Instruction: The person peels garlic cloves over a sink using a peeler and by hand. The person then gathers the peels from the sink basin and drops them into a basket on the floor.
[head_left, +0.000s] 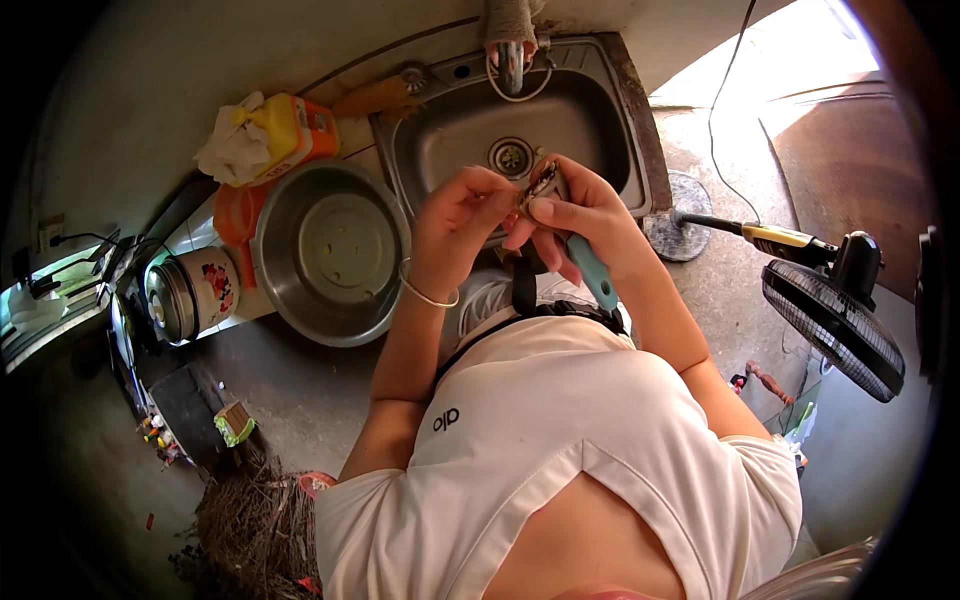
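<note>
In front of the sink's near edge, my right hand (580,205) is closed around a teal-handled tool (594,272), its handle pointing back toward my body. The kind of tool is hidden by my fingers. A small brown and dark thing (540,186) shows between the thumb and fingers of that same hand, too small to name. My left hand (468,210), with a bangle on its wrist, meets the right one there. Its thumb and forefinger are pinched together at the small thing; what they grip is hidden.
Beyond my hands is a steel sink (430,115) under a cloth-wrapped faucet (510,60). A metal basin (275,250) with some water stands to the left, beside a red-orange scoop (236,215), a yellow-orange jug (290,130) and a flowered pot (212,285). A fan (835,325) is at right.
</note>
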